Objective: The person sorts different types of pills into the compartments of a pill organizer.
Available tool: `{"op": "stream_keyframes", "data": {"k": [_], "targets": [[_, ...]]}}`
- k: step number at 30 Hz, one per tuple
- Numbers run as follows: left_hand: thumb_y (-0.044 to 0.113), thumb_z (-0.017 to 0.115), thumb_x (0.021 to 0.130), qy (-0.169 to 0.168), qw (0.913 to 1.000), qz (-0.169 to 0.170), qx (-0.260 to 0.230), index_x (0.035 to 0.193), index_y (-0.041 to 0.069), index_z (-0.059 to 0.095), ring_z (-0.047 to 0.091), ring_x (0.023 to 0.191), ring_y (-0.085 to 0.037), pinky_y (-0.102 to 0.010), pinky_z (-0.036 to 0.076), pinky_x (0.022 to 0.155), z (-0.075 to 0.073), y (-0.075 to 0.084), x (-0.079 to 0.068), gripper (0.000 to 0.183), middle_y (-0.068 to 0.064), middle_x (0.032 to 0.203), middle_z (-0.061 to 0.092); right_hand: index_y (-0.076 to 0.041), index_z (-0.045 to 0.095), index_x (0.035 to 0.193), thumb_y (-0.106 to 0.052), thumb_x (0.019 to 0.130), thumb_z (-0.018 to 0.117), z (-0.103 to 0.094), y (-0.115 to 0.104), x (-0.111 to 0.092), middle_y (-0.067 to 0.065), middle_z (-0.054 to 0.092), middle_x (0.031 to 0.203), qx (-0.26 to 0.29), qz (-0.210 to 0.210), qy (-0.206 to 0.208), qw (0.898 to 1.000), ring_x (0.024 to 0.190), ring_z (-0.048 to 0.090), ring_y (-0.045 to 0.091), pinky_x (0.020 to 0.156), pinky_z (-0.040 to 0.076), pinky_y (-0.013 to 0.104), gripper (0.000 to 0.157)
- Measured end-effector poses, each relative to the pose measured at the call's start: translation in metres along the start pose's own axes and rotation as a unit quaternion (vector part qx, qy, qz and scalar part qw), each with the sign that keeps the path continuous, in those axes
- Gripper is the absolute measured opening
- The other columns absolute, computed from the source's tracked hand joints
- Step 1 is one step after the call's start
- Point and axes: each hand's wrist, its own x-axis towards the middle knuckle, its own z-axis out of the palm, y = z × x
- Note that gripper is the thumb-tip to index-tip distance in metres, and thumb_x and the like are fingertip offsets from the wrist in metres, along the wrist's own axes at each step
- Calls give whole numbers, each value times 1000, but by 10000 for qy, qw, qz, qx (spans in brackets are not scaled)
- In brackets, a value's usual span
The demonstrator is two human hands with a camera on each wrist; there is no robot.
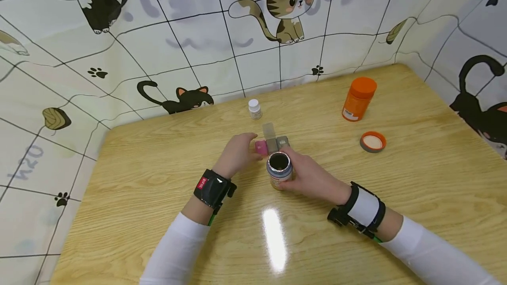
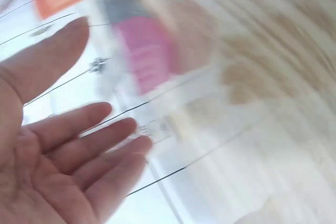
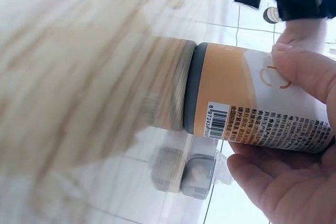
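Cylindrical jar (image 1: 279,173), seemingly foil-rimmed, in right hand (image 1: 311,177)

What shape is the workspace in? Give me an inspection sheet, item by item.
Surface: wood-grain table; bright glare near the front.
Job's things: open bottle, upright; pill box, clear flap raised.
Clutter: white bottle, orange jar, loose lid.
Left hand: beside the pill box, holding nothing.
Right hand: grips the open bottle.
Cables: green strands at both wristbands, possibly cables.
Surroundings: cat-print walls.
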Motion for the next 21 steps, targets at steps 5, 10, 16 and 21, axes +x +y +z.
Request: {"op": "stream_keyframes", "data": {"k": [5,10,16,21], "targets": [[15,73,79,98,9993,146,334,112,1,62,56,86,-19,-30,46,75,8,-3,16,38,-10,100,65,-11,43,116,-15,69,80,0,0,0,5,59,106,-26,-15,22,10000,94,55,16,81,47,40,60],[17,75,76,140,9990,168,378,102,5,67,52,69,-15,-26,42,60,12,-6,21,29,-3,81,64,-11,43,116,-15,68,80,0,0,1,5,59,105,-102,-18,42,9999,93,55,16,81,47,40,60],[20,78,73,199,9992,178,308,99,5,69,52,69,-15,-25,41,60,12,-8,23,31,-2,79,65,-8,44,119,-16,68,80,-6,-1,3,6,59,108,-99,105,98,9998,97,54,17,85,45,42,63],[20,79,70,168,9995,173,201,99,4,69,52,70,-15,-25,41,60,11,-9,24,34,-4,81,66,-3,46,119,-12,68,78,-29,5,13,13,54,110,-501,57,614,9968,99,50,23,85,43,45,60]]}}
